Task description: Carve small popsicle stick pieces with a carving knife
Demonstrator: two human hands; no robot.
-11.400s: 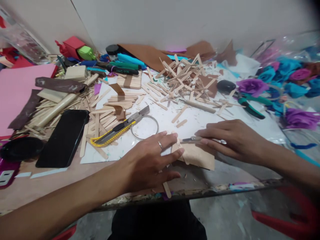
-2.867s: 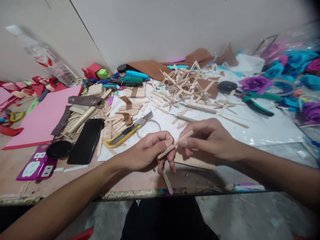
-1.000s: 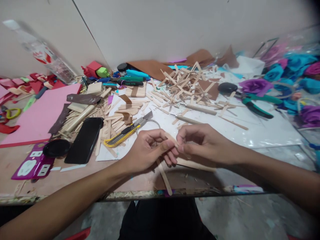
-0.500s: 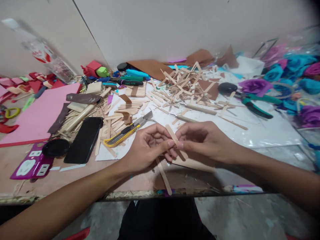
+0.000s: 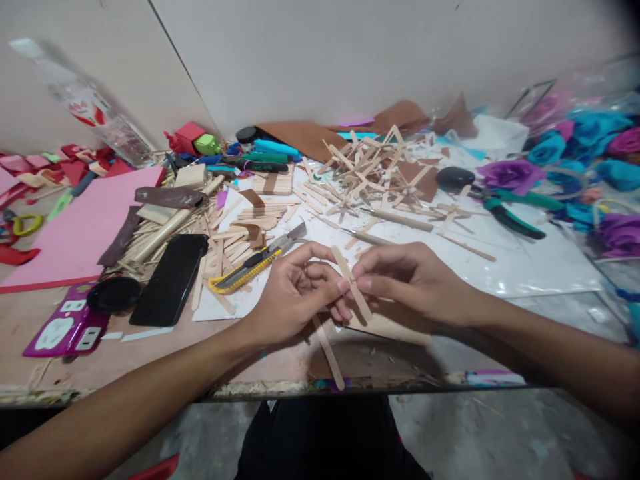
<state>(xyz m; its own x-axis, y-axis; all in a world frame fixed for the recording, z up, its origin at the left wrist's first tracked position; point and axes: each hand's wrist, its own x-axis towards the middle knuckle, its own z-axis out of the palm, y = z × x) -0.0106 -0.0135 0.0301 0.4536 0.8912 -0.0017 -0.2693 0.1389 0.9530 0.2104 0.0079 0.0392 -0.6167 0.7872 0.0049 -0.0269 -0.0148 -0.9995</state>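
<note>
The left hand and right hand both clamp thumb and fingers on a stick between them, above the near side of a brown table whose white sheet bears scraps, a grey wall behind, stained floor below

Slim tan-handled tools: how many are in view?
2: the farther tool lies in front of the stick heap; the nearer tool lies just beyond the right hand. Others may be hidden in the clutter.

White sheet: glare dots its right end.
Right hand: soft shadow beneath.
Wall: dim behind sheet.
Purple rose: blurred, right of sheet.
</note>
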